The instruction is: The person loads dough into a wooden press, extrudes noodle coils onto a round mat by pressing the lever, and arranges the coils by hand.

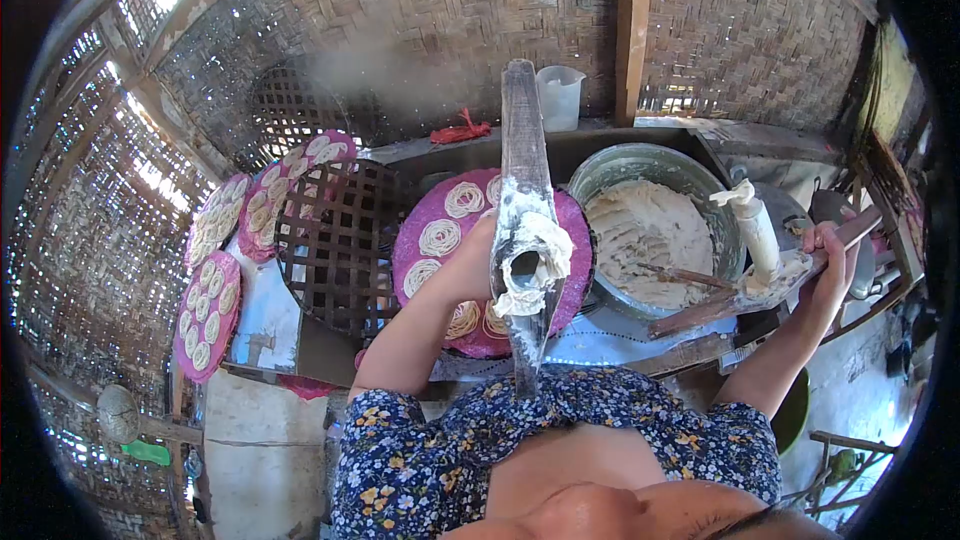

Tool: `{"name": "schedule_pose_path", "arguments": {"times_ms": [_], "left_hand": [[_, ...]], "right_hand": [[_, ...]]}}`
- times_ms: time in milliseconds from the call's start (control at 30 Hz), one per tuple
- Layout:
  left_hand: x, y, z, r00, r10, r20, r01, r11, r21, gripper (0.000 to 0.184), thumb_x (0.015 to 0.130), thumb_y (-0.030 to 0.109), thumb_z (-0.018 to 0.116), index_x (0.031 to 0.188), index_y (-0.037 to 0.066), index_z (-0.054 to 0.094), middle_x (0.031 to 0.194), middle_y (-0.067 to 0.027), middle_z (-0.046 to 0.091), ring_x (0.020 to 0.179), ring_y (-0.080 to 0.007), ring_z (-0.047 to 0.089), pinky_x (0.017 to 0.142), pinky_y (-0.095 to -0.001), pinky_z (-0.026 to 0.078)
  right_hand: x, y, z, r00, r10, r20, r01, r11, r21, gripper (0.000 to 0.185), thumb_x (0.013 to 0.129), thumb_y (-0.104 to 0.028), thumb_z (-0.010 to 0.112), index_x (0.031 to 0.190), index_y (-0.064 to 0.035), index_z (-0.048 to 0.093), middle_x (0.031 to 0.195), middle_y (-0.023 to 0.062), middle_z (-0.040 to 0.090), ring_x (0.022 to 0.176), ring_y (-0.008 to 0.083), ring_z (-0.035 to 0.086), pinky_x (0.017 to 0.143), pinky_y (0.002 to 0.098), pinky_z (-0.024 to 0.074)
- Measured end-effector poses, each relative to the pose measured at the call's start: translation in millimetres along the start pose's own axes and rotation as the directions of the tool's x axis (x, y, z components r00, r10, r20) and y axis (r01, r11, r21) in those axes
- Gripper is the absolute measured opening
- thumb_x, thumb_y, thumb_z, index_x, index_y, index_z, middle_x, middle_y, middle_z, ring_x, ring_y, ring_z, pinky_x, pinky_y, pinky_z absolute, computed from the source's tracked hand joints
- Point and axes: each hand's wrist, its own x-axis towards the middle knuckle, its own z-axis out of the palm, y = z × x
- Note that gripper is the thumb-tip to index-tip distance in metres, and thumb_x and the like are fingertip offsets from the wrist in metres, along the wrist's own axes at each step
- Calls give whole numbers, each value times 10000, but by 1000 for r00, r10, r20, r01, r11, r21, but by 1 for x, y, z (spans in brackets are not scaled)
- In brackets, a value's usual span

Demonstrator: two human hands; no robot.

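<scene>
My left hand is partly hidden behind a long wooden press board, holding it over the round pink tray. The board has a round hole ringed with pale, sticky dough. Under it, the pink tray bears several coiled noodle nests. My right hand is closed round one end of a wooden plunger bar; its dough-coated peg points up. Left of this hand stands a green basin of pale dough, with a thin stick across the dough.
At the left, several pink trays of noodle nests lean near a dark lattice rack. Along the woven wall are a plastic jug and a red bag. A wooden post rises behind the basin.
</scene>
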Motion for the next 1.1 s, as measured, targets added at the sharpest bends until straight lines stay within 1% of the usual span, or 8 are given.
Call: {"name": "schedule_pose_path", "arguments": {"times_ms": [500,633,733,800,833,900,1000,1100], "left_hand": [[15,-9,9,987,-83,136,120,948,-296,472,624,89,732,1064,51,567,935,-46,623,866,-147,579,787,-290,458],[26,-7,18,972,-80,220,184,841,-508,674,653,111,731,1255,90,427,972,-66,604,897,-178,581,818,-321,467],[43,-40,29,994,-56,93,107,363,-926,865,674,130,733,1378,131,229,1120,-102,528,990,-221,566,874,-394,472],[26,-42,24,908,341,-244,-419,724,-548,618,606,55,752,1149,128,466,1111,-101,477,1075,-310,510,905,-481,449],[22,-51,11,788,529,-316,-608,587,-535,513,579,33,754,1032,120,531,1087,-114,481,1107,-357,481,916,-509,437],[0,-31,-11,804,522,-283,-580,588,-564,388,599,-30,693,917,114,523,984,-87,466,1114,-380,467,908,-559,428],[-33,-45,-35,860,435,-267,-499,606,-619,282,591,13,666,799,104,499,937,-72,416,1084,-401,487,890,-565,442],[-60,-43,-20,888,287,-360,-454,677,-580,253,584,55,659,752,105,476,908,-60,402,1026,-402,526,867,-576,452]], "right_hand": [[-23,39,13,874,-30,-485,245,890,385,120,774,-87,461,858,-3,482,755,98,528,765,205,530,776,350,447],[-53,57,63,958,46,-284,92,887,453,113,793,-129,484,778,-34,543,805,83,582,820,181,561,798,330,447],[-95,80,103,965,261,-40,-203,831,518,143,823,-168,510,900,-54,544,913,85,593,872,178,564,741,297,465],[-129,94,114,874,449,187,-463,650,602,171,854,-177,523,973,-60,488,1063,89,542,974,181,528,764,321,475],[-142,98,117,871,367,326,-490,631,601,245,855,-170,543,1049,-23,519,1127,65,523,991,196,526,796,322,460],[-150,139,86,756,222,616,-299,954,23,284,805,-100,602,1073,-49,523,1155,77,494,1022,190,507,834,311,438],[-136,156,76,801,270,535,-286,957,-55,341,752,-73,652,1075,-73,541,1165,99,475,1045,192,490,865,316,413],[-116,112,92,870,22,492,107,966,-233,351,675,-40,687,1013,-76,596,1134,111,515,1026,242,505,868,356,405]]}}
